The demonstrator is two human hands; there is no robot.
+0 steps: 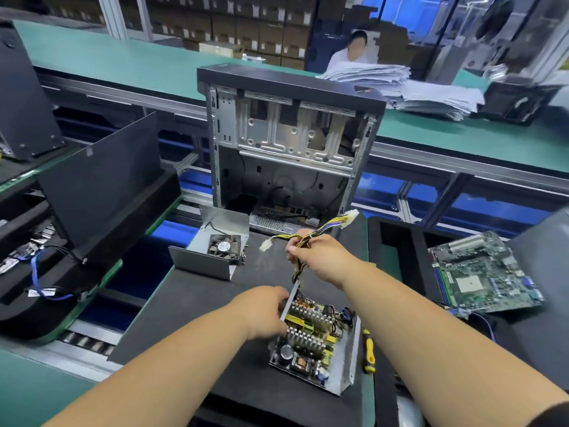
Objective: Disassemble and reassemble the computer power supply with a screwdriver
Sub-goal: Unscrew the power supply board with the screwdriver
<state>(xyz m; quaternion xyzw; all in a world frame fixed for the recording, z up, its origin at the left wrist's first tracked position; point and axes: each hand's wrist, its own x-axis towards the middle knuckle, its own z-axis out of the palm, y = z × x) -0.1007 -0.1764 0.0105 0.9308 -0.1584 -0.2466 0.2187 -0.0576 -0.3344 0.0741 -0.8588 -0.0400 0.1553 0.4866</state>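
Both hands busy: the left hand (267, 311) grips the open power supply (314, 340), the right hand (317, 257) clutches its cable bundle (311, 238). Looks mid-disassembly; next, ease the cables clear.

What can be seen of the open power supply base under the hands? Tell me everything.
The open grey sheet-metal power supply base lies lid-off on the black mat, exposing finned aluminium heatsinks, yellow transformers and a dark capacitor. The left hand grips its far-left wall; the right hand holds its yellow-and-black wire bundle raised. A yellow-handled screwdriver lies right of it.
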